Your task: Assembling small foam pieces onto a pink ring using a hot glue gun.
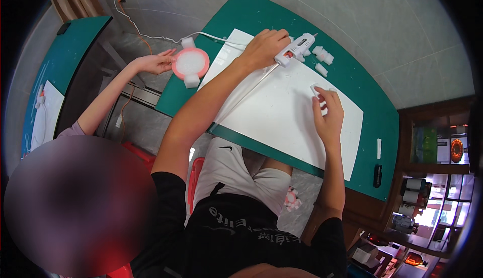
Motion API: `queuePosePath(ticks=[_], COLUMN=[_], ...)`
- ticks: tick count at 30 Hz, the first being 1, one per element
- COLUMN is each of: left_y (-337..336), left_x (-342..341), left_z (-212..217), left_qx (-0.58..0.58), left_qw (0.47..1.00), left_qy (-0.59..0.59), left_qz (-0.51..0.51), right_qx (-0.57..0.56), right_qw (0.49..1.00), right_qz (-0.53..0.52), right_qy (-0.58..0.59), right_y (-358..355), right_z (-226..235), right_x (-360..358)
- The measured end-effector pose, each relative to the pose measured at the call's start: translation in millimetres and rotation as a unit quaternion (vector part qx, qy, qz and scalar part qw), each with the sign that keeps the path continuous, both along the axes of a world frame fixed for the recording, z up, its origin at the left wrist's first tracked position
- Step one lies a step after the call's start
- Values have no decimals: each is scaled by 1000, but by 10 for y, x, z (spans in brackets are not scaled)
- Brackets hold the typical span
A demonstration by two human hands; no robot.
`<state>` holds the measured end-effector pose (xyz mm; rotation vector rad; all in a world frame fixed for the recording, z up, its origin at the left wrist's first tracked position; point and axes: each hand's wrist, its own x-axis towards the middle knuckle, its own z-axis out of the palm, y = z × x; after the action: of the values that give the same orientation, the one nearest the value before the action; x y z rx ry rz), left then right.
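My left hand (266, 49) is at the far side of the white board, its bent fingers closed at the handle of a white glue gun (297, 49). The grip itself is partly hidden by the hand. A long translucent glue stick (251, 91) runs out of the gun's back toward the near left; the nozzle points to the far right. Over the right part of the board, my right hand (329, 112) pinches a small white foam piece (315, 90) between thumb and fingers. Several more white foam pieces (322, 55) lie beyond the gun on the green tabletop.
The white board (282, 117) covers much of the green table (380, 122). At left, a co-worker's hand (156, 62) holds a pink ring (205, 62) with white foam. A white cord (219, 37) crosses the table's left edge. A black cutter (378, 176) and white strip (379, 148) lie right.
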<state>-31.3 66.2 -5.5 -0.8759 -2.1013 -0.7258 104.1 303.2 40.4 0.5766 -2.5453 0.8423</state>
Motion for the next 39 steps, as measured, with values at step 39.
queuePosePath(ticks=[39], left_y=[55], left_x=[-6], left_z=[-43], left_qx=[-44], left_qw=[996], left_qy=[-76], left_qz=[-11], right_qx=[339], right_qw=[922], right_qz=[80], right_qy=[-167], right_y=[-3215], right_z=[-283], right_x=[-571])
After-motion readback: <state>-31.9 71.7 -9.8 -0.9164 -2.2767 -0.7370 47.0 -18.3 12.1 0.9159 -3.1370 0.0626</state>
